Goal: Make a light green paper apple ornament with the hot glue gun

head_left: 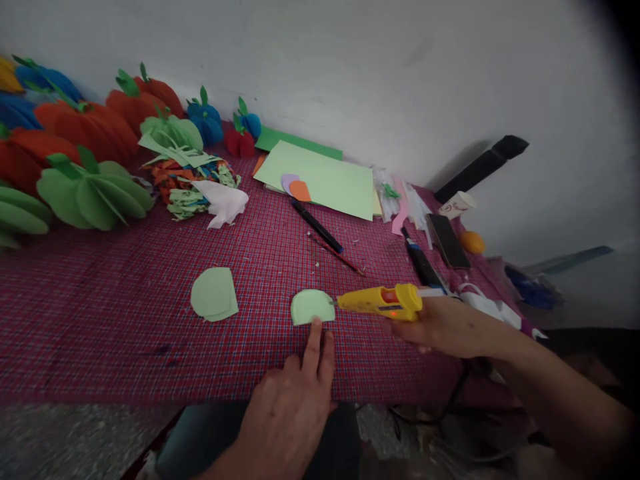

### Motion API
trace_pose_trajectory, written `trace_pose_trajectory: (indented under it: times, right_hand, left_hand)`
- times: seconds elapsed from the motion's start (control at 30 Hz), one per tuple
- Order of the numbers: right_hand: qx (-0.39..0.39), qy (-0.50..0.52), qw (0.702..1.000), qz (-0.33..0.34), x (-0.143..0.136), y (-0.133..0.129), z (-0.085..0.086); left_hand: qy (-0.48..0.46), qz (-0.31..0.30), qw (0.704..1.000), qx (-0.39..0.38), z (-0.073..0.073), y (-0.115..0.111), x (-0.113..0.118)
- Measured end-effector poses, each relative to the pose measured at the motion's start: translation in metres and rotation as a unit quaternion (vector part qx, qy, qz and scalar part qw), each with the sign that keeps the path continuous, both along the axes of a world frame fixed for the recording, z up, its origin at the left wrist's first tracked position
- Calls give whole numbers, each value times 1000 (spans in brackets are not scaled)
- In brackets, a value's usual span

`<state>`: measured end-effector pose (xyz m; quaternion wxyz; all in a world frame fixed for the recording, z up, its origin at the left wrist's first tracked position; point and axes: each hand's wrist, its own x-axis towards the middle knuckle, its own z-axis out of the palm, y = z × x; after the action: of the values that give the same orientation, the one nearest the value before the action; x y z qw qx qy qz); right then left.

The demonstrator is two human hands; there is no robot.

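Observation:
A small stack of rounded light green paper pieces lies near the table's front edge. My left hand rests at its lower edge, with the index and middle fingers stretched out and a fingertip on the paper. My right hand is wrapped round the handle of a yellow glue gun. The gun's nozzle points left, at the right edge of the stack. To the left lies a second stack of light green pieces, touched by neither hand.
Paper pumpkins fill the back left, beside paper scraps. Behind the stacks lie green sheets, a black pen and a pencil. At right are a phone, a paper cup and an orange fruit.

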<state>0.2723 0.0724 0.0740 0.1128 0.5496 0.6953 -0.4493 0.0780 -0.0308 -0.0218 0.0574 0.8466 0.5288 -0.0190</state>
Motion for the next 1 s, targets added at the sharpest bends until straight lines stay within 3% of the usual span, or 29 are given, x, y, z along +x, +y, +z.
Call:
trace_pose_trajectory:
  times: [0.47, 0.7, 1.0]
  right_hand:
    - [58, -8, 998, 4, -6, 8, -8]
    - [66, 41, 997, -12, -7, 9, -12]
    - [61, 4, 998, -7, 2, 1, -8]
  left_hand:
    - [-14, -3, 1000, -11, -2, 1, 0]
    - [-14, 4, 1000, -10, -1, 1, 1]
    - [-8, 16, 1000, -25, 2, 2, 1]
